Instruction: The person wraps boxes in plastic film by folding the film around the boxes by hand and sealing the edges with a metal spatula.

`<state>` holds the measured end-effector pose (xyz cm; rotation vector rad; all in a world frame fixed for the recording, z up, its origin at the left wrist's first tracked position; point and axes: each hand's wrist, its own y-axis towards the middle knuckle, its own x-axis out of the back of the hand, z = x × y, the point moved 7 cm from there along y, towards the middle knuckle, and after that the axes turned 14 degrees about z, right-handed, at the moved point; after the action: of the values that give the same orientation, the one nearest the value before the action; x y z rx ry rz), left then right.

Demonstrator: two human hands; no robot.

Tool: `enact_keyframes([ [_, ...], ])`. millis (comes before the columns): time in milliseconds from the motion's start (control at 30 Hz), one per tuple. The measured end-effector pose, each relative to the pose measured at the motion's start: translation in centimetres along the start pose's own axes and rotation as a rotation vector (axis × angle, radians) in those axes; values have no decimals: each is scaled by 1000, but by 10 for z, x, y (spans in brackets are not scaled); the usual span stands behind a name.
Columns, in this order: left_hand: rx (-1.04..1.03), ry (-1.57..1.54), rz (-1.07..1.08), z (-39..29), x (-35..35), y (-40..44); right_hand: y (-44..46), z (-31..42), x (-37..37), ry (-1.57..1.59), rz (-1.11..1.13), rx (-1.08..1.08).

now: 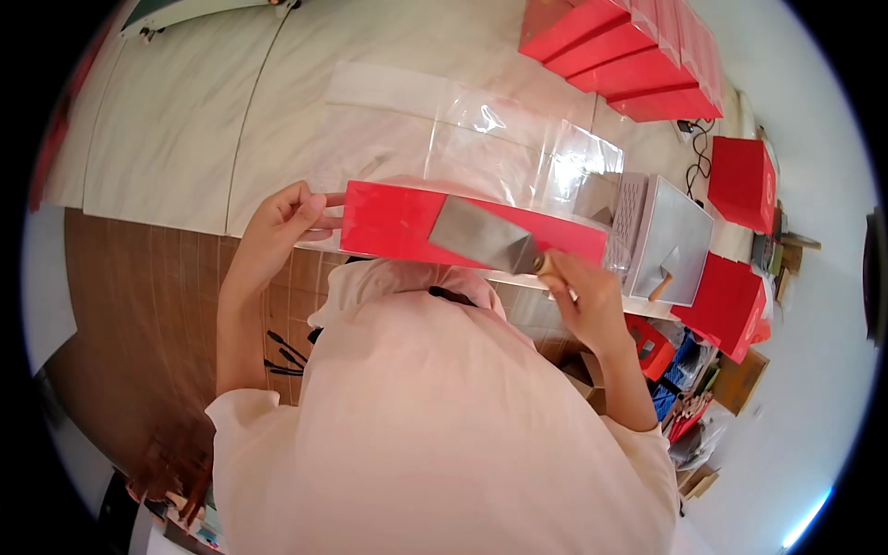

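Note:
A long red box [388,220] lies crosswise at the table's front edge, before my body. My left hand [289,222] grips its left end, with the fingers against the end face. In my right hand [587,301] is a scraper [481,233] with a wide metal blade, held by its short handle. The blade lies flat over the middle of the box's red side. Clear plastic film [518,139] spreads across the table just behind the box and touches its far edge.
Several red boxes [629,60] stand at the back right. A grey square plate [680,236] with a wooden-handled tool [661,285] on it is at the right, near more red boxes [740,185] and a black cable [698,166]. The pale table [166,139] extends left.

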<state>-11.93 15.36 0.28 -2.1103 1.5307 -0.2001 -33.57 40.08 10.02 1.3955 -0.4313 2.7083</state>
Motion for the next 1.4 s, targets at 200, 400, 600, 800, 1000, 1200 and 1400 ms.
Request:
enact_keyframes([
  [200,4,57,-64,0,1,2,-25,-58,36,-83,-278,-355],
  [400,23,43,-91,0,1,1,-67,-102,36,226,-497,-602],
  [600,46,59,-142,-7,-1,-5,-11,6,14,-165,-205,140],
  [800,34,44,-113,-10,-7,-7,11,26,-12,-98,-29,309],
  [1000,6,17,-124,-5,-4,-5,19,25,-11,-67,11,245],
  [1200,3,-4,-97,-2,-1,-4,17,22,-9,-23,161,165],
  [1400,-32,5,-52,2,1,-2,9,2,4,68,120,101],
])
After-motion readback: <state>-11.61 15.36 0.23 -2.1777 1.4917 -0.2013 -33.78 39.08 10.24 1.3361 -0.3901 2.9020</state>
